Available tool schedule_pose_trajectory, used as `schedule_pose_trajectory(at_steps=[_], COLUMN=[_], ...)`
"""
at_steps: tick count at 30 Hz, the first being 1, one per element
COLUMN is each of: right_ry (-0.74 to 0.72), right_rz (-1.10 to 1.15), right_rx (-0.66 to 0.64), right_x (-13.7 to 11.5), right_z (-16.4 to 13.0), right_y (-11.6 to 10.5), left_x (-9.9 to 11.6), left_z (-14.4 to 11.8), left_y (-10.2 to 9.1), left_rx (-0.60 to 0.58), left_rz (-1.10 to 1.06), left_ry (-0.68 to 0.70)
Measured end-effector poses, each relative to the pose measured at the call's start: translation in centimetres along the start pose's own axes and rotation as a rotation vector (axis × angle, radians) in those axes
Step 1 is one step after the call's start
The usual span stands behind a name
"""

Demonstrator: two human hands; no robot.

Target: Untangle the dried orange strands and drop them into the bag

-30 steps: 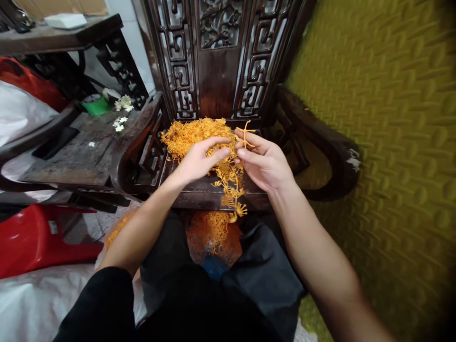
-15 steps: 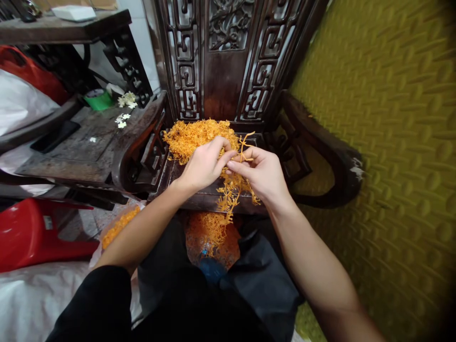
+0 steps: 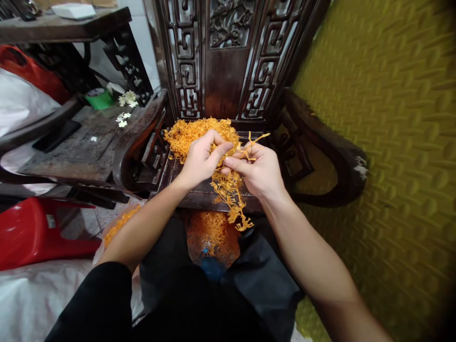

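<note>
A heap of orange, thin branching strands [image 3: 199, 133] lies on the dark wooden chair seat [image 3: 203, 197]. My right hand [image 3: 261, 171] is closed, pinching an orange branched strand [image 3: 254, 140] whose forked tips stick out above the fingers. A longer orange cluster [image 3: 233, 204] hangs below the hands over the seat's front edge. My left hand [image 3: 203, 159] is closed too, thumb against fingers, just left of the right hand and in front of the heap. What lies between its fingertips is too small to make out.
Below the seat, between the legs, is a clear bag [image 3: 213, 237] with more orange strands. At left stand a red plastic stool [image 3: 32, 232] and another dark wooden chair [image 3: 67, 156] bearing green tape [image 3: 99, 99] and white flower pieces [image 3: 127, 99]. Yellow textured sheeting [image 3: 384, 118] rises at right.
My fingertips have moved slightly apart. The forked strand at my right hand has tilted to the right, and the orange cluster hangs lower over the seat edge.
</note>
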State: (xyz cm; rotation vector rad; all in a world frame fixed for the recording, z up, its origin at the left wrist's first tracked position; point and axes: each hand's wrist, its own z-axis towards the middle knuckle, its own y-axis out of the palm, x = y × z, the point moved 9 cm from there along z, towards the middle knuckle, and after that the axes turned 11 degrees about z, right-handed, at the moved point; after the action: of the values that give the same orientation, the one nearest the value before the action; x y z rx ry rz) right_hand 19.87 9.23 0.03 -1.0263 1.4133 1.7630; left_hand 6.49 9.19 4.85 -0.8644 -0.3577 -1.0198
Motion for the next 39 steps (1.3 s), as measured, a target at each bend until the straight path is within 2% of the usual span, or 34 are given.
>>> schedule_pose_trajectory(at_steps=[4,6,8,9,12,15,18,22,25,28,31,33,36,39], right_ry=[0.069,0.075,0.063,0.052,-0.013,-0.101,-0.134,-0.101,-0.075,-0.120,-0.226,-0.273,-0.388,-0.507], right_rz=[0.073,0.100,0.142,0.166,0.226,0.273,0.312,0.296,0.223,0.017,-0.276,-0.473,-0.725,-0.763], right_rx=[-0.015,0.035,0.116,0.156,0.240,0.290,0.329,0.300,0.184,0.021,-0.119,-0.158,-0.132,0.090], right_x=[0.4,0.6,0.9,1.0,0.8,0.1,0.0,0.4,0.1,-1.3,-2.7,-3.1,-4.2,-6.6], right_z=[-0.3,-0.3,0.1,0.3,1.1,1.3,1.1,1.1,1.4,1.5,1.0,0.7,0.7,1.4], right_y=[0.7,0.1,-1.0,-1.6,-3.2,-3.9,-3.9,-3.3,-2.9,-2.6,-2.0,-1.8,-2.2,-5.6], left_x=[-4.5,-6.6,-7.1,-6.6,-2.8,1.6,3.9,3.7,3.2,3.3,3.8,4.3,4.6,4.6], left_z=[1.4,1.6,1.7,1.6,1.1,0.2,-0.8,-1.4,-1.3,-1.1,-1.1,-1.2,-1.3,-1.9], left_y=[-5.0,-6.6,-6.5,-5.9,-3.3,-0.8,1.6,3.4,3.1,2.3,1.6,1.8,2.5,3.1], left_rx=[0.340,0.393,0.334,0.275,0.094,-0.023,-0.161,-0.277,-0.277,-0.247,-0.194,-0.196,-0.298,-0.498], left_rz=[0.094,0.122,0.144,0.158,0.217,0.321,0.556,0.809,0.735,0.628,0.709,0.793,0.827,0.636], left_ry=[-0.166,-0.240,-0.251,-0.226,-0.064,0.113,0.224,0.243,0.235,0.265,0.329,0.380,0.349,0.205])
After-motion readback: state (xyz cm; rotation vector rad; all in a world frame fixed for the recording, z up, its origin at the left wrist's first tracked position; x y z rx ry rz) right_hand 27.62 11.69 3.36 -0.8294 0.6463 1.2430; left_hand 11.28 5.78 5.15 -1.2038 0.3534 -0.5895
